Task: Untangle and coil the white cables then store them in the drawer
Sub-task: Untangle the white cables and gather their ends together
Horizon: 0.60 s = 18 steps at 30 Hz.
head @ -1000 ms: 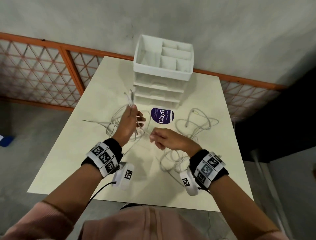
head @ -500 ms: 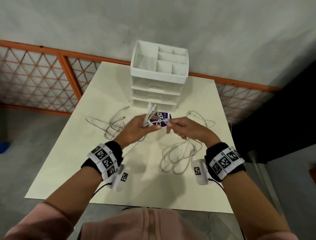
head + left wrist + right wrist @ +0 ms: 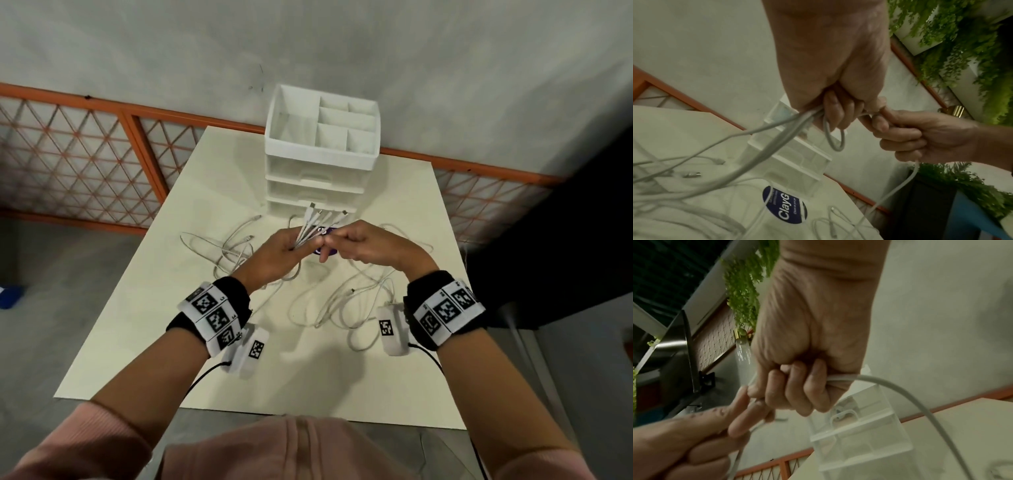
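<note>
Left hand (image 3: 279, 251) fingers clamp the white cables (image 3: 317, 224) below their plugs; right hand (image 3: 359, 245) pinches one strand. Light, limp, springy: best gripped near connectors.

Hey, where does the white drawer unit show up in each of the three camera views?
Head: drawer unit top centre, at the table's far edge.
Left wrist: centre, tilted, behind the cables hanging from the left hand.
Right wrist: lower right, below the right hand.
Shared landmark: the orange rail behind the table.
</note>
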Tool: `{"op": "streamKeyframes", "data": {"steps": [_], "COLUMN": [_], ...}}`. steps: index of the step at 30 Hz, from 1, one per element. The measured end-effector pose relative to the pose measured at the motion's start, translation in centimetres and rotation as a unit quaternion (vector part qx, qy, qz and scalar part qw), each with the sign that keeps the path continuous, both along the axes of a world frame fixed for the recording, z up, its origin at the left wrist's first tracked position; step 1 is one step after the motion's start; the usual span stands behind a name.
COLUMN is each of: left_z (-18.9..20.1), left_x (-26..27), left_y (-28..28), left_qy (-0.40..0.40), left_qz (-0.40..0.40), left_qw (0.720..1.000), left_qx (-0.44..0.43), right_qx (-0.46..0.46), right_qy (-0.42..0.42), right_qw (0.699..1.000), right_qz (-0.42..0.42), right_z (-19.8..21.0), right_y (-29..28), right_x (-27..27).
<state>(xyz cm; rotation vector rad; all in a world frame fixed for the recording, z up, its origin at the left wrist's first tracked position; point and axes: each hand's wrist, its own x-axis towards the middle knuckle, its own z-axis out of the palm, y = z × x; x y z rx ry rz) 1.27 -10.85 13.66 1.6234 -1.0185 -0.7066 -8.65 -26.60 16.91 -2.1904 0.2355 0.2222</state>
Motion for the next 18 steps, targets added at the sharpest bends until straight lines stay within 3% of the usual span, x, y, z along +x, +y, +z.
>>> {"op": "streamKeyframes", "data": {"steps": [2, 4, 8, 10, 13, 16, 18], "left_z": [-0.5, -1.3, -1.2, -1.4, -2.2, -2.6, -2.7], "left_x": [0.7, 2.2, 5.7, 7.0, 7.5, 6.8, 6.4], "left_y": [0.4, 0.9, 2.6, 3.4, 3.6, 3.2, 3.1], "left_qy": [-0.026, -0.071, -0.071, -0.078, -0.097, -0.107, -0.114], "left_qz": [0.047, 0.157, 0.384, 0.443, 0.465, 0.482, 0.488], "left_qw": [0.998, 0.985, 0.92, 0.892, 0.88, 0.869, 0.865], "left_qx": [0.015, 0.017, -0.025, -0.037, -0.029, -0.018, -0.018], "right_qx": [0.016, 0.026, -0.059, -0.133, -0.205, -0.085, 0.007], "right_qy": [0.007, 0.012, 0.03, 0.047, 0.012, -0.114, -0.195], "right_qw": [1.0, 0.999, 0.993, 0.983, 0.967, 0.952, 0.934], "right_qz": [-0.009, -0.041, -0.102, -0.119, -0.152, -0.27, -0.298], "right_z": [-0.2, -0.8, -2.9, -3.7, -4.0, -3.4, -2.5], "right_y": [-0.5, -2.0, -5.8, -7.1, -7.8, -7.5, -6.7], "right_x": [-0.2, -1.1, -3.3, -4.0, -3.4, -1.5, 0.1]}}
